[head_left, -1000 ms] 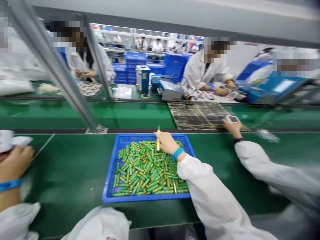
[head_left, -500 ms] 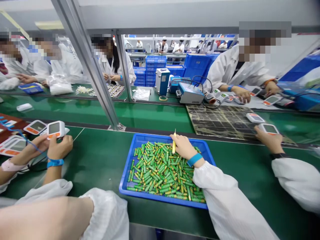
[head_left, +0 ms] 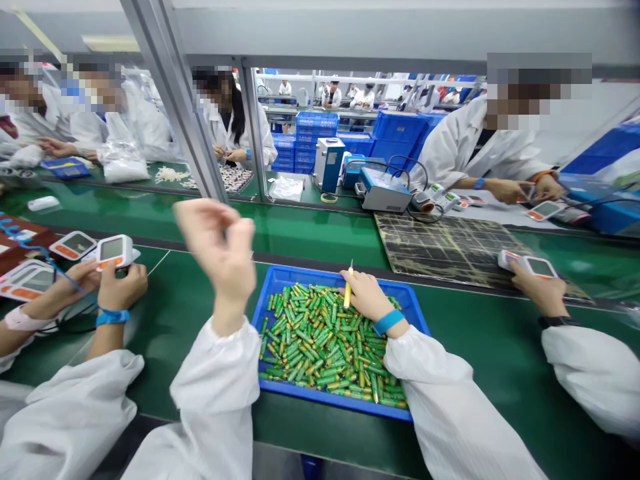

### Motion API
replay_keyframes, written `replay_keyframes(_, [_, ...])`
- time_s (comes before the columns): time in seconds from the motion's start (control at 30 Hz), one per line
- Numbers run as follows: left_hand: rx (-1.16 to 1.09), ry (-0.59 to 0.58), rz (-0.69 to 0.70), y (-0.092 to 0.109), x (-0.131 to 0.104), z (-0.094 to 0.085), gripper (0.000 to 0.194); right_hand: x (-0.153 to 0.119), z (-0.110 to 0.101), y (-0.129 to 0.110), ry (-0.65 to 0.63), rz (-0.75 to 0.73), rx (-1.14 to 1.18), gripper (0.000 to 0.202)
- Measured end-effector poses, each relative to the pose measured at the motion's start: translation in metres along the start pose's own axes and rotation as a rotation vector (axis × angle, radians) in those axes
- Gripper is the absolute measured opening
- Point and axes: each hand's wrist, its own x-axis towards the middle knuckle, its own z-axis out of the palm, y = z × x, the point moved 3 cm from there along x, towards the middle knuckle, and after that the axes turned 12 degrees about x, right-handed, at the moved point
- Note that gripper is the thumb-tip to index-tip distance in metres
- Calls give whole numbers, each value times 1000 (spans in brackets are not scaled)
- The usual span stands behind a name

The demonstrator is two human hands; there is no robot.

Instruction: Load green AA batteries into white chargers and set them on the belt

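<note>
My left hand (head_left: 217,250) is raised above the green bench, left of the blue tray (head_left: 254,320). It is smeared by motion; the fingers look loosely curled, and whether anything is in them does not show. Over the tray's far side, my right hand (head_left: 369,297), with a blue wristband, grips a thin yellow screwdriver-like tool (head_left: 349,287), its fine metal tip pointing up and away from me. Its fingers rest low among the batteries (head_left: 325,340), green with gold ends, which lie loose in the tray. What lies beneath the palm is hidden.
At left, a co-worker's hands (head_left: 120,290) hold a white device with a screen (head_left: 114,250). Another co-worker's hand (head_left: 543,290) grips a similar device (head_left: 540,267) beside a dark scratched mat (head_left: 450,247). A metal post (head_left: 185,100) rises beyond the bench.
My left arm has swung up from the lower left, bringing my left hand into view. My right hand with the yellow tool has stayed over the tray.
</note>
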Motion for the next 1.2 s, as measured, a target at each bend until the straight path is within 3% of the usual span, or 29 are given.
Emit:
replay_keyframes(0.1, [104,-451,153,4,-43,64,16,0,2,2,3,-3,-19,45])
replay_keyframes(0.13, [216,-796,312,1,-67,84,19,0,3,2,9,-9,-25,45])
replay_keyframes(0.17, [231,-977,412,-3,-90,96,22,0,4,4,16,-18,-31,45])
replay_keyframes(0.27, [336,-1187,526,-16,-141,112,14,0,9,7,37,-53,-40,45])
replay_keyframes(0.37, [384,-1271,598,-9,-168,116,23,1,15,13,63,-86,-55,44])
replay_keyframes(0.5, [366,-1341,620,8,-186,117,31,1,16,22,101,-138,-7,46])
replay_keyframes(0.63, [378,-1377,566,14,-199,114,54,3,5,24,209,-177,208,34])
replay_keyframes(0.77, [349,-1409,530,14,-204,111,72,-1,-10,18,340,-183,293,36])
replay_keyframes(1.03, [347,-1395,604,14,-205,116,71,-13,-21,9,496,-233,274,44])
replay_keyframes(1.2, [343,-1378,620,12,-205,119,71,-13,-21,10,489,-227,281,42])
